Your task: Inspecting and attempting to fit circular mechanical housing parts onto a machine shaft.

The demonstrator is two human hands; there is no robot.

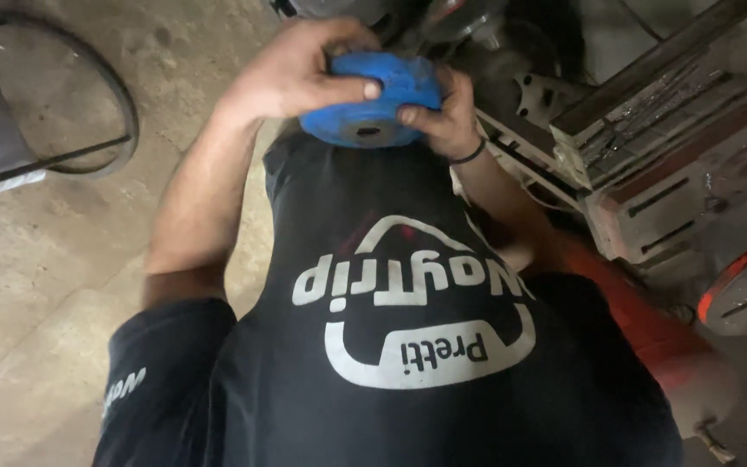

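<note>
In the head view, both my hands were clamped on a blue round flanged part (375,99), held between them above my black shirt (408,346): my left hand (300,73) gripped its top and side, my right hand (447,112) its other side. Grimy grey machinery (667,164) stood just right of my right hand.

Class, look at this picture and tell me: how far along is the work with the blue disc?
Done: the blue disc is off any machine, lifted clear in front of the person's chest. In hand: the left hand and right hand both grip its rim, centre hole showing. Left: it is fitted to nothing yet; the grey machinery beside it stands untouched.
</note>
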